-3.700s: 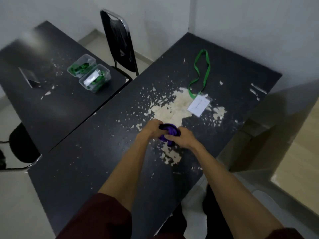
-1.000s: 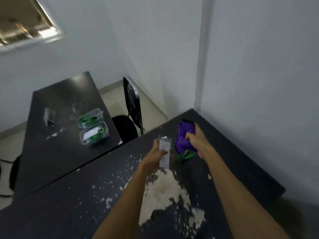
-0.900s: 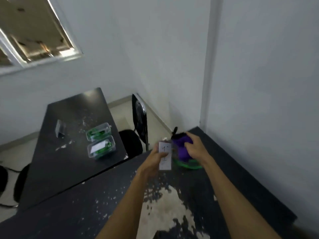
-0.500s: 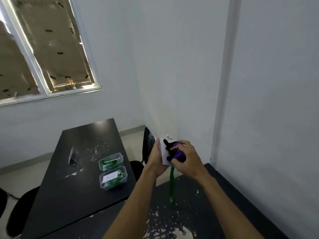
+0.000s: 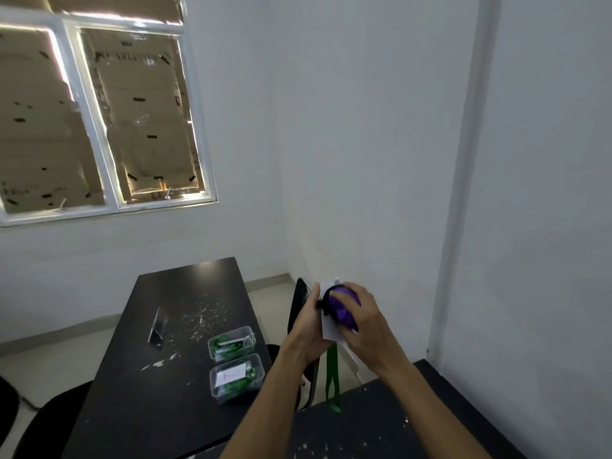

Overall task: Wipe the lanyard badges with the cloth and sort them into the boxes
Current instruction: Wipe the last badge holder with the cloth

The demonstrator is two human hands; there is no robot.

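Badge [image 5: 329, 330] raised clear above table [image 5: 381, 422] edge, left grip [image 5: 306, 329] holding it, right grip [image 5: 364, 321] clutching cloth [image 5: 342, 308]

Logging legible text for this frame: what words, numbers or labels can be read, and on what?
Card in the nearer box: one handwritten mark, too blurred to read.
Cardboard behind the window: printed lettering, too blurred to read.
Held badge: face covered by the purple cloth.
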